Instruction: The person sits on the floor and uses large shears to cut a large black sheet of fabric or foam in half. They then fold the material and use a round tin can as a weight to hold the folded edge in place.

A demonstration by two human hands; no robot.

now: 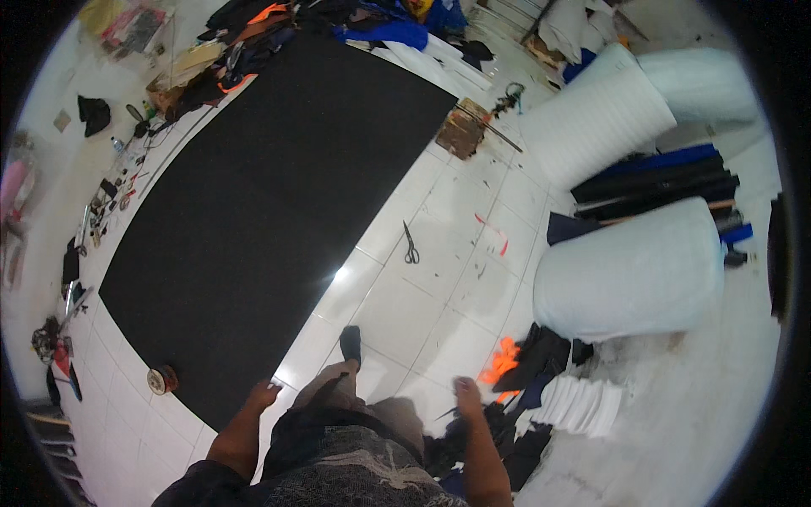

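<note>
A large black sheet of fabric lies flat on the white tiled floor. My left hand is beside its near right edge, with the fingers drawn together; anything in them is too small to name. My right hand hangs apart from the sheet, over the floor on my right. Its fingers look curled in, and what they hold, if anything, is hidden. A thin dark point shows just left of that hand; I cannot tell whether it is held. Black-handled scissors lie on the tiles ahead, away from both hands.
A spool rests on the sheet's near left corner. A rusty block sits by its far right corner. Large white rolls and dark fabric rolls line the right. Fabric scraps lie near my right hand; small tools line the left.
</note>
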